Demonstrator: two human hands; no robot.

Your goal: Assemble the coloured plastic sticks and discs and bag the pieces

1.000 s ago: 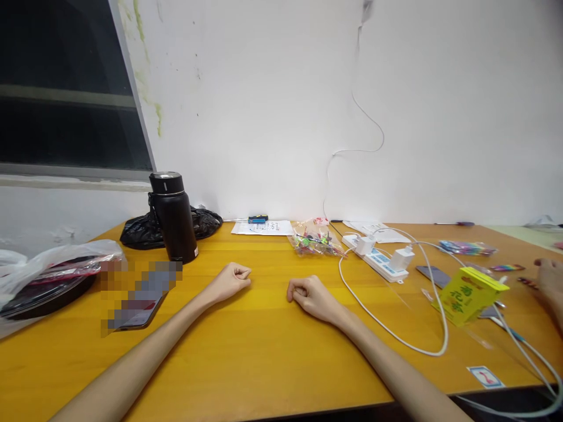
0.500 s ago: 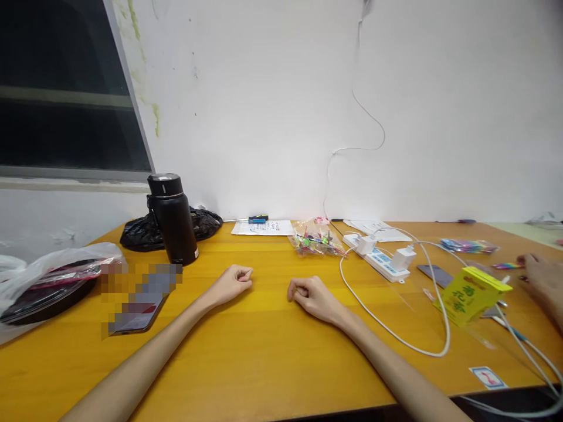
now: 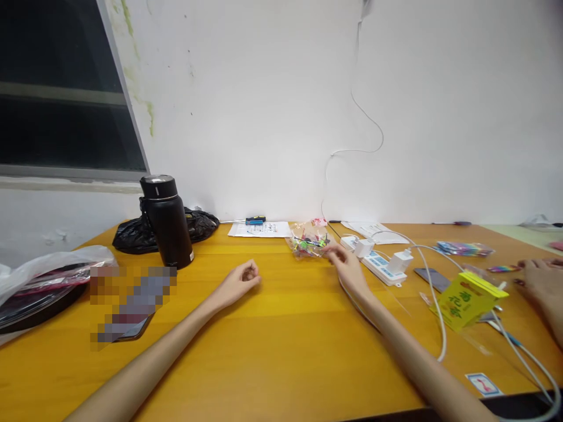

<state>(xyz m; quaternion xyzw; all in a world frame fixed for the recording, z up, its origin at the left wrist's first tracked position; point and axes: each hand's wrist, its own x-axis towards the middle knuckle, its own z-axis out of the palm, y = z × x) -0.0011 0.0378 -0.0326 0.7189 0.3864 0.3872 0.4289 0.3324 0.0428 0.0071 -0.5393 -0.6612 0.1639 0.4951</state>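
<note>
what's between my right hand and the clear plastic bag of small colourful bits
Nothing visible: the right hand sits at the right edge of the clear plastic bag of small colourful bits. The white power strip lies right of the hand, not between.

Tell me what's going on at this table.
A person's right hand is stretched out to the clear bag of colourful pieces beside the power strip, fingertips at its edge; a grip can't be confirmed. The left hand rests loosely curled on the yellow table, nothing visible in it. Another person's hand lies at the far right.
</note>
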